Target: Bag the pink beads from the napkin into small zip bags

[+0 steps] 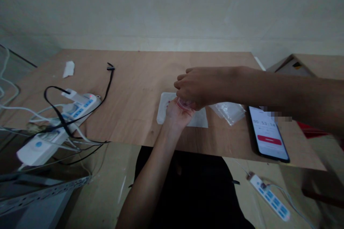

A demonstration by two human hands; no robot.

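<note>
Over the middle of the wooden table, my left hand (pixel 179 114) is turned palm up, its fingers mostly hidden beneath my right hand. My right hand (pixel 192 87) reaches across from the right and closes over it with curled fingers. Between the two shows a small clear piece (pixel 184 105) with a pinkish edge, too little visible to name; both hands seem closed on it. Under the hands lies a whitish sheet (pixel 200 118), and its rounded left end (pixel 162 111) shows beside my left hand. A crumpled clear plastic bag (pixel 230 112) lies just right of them.
At the right, a phone (pixel 266 134) displays a running timer. A white power strip (pixel 77 111) with tangled cables occupies the left edge, near a black cable end (pixel 110 67) and a white scrap (pixel 68 69). Another power strip (pixel 270 196) is below the table at right.
</note>
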